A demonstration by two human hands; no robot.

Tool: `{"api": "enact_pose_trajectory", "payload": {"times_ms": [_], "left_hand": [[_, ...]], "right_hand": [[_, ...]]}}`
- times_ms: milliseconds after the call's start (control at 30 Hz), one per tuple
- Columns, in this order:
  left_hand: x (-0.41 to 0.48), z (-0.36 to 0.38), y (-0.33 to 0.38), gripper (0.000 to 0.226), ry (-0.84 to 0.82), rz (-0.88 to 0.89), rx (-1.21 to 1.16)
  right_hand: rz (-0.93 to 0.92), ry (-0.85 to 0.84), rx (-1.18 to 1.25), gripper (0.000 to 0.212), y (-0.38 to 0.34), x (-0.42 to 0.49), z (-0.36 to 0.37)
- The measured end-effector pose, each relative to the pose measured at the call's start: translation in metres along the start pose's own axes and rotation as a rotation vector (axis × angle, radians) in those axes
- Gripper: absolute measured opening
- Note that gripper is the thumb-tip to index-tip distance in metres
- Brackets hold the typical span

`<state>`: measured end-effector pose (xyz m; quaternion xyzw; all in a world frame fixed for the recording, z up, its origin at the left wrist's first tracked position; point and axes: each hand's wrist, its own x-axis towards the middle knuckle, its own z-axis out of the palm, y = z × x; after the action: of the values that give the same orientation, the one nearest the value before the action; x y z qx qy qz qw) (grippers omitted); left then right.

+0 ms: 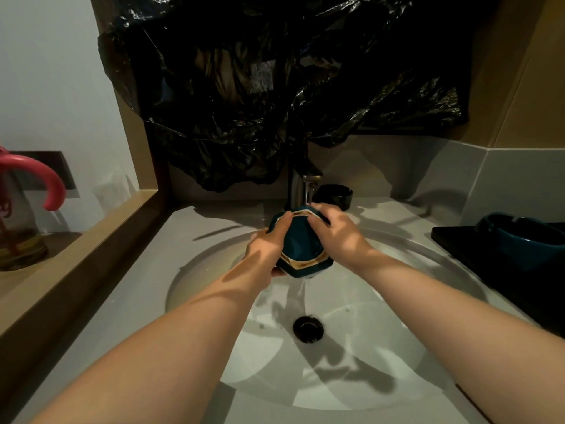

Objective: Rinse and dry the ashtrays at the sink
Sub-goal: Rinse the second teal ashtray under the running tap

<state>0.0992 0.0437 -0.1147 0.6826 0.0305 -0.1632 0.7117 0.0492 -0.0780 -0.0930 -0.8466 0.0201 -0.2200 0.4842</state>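
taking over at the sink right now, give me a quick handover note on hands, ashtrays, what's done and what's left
Left hand and right hand: both grip the dark teal hexagonal ceramic ashtray with gold trim, one on each side.
It is under the metal faucet, above the white sink basin; water runs off it.
Small black round ashtray on the counter beside the faucet; second teal ashtray on the black tray, far right.
Done: rinse under way. Left: dry it; the other two's state cannot be told.

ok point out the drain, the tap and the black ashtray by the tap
drain [308, 329]: head view, its dark centre.
tap [296, 188]: head view, its upright metal body.
black ashtray [334, 197]: head view, its front wall.
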Motion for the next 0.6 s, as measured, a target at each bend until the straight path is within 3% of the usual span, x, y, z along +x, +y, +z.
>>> {"api": "enact_pose_trajectory", "payload": {"times_ms": [100, 200, 300, 367, 467, 600], "left_hand": [[0.001, -0.004, 0.0, 0.065, 0.056, -0.015, -0.08], [-0.001, -0.005, 0.003, 0.058, 0.071, -0.041, -0.121], [-0.007, -0.002, 0.004, 0.06, 0.03, -0.061, -0.157], [-0.009, -0.002, 0.004, 0.059, -0.041, -0.072, -0.183], [-0.011, -0.002, 0.002, 0.057, -0.145, -0.103, -0.199], [-0.014, 0.001, 0.001, 0.048, -0.215, -0.1, -0.051]], "right_hand": [[-0.168, -0.033, -0.133, 0.04, 0.003, -0.005, 0.01], [0.056, -0.033, 0.041, 0.04, 0.007, -0.003, 0.011], [0.395, -0.195, 0.378, 0.039, 0.011, -0.005, 0.007], [0.436, -0.197, 0.473, 0.039, 0.006, -0.004, 0.005], [0.394, -0.024, 0.4, 0.036, -0.001, 0.004, 0.0], [0.619, 0.042, 0.499, 0.033, 0.0, 0.008, -0.008]]}}
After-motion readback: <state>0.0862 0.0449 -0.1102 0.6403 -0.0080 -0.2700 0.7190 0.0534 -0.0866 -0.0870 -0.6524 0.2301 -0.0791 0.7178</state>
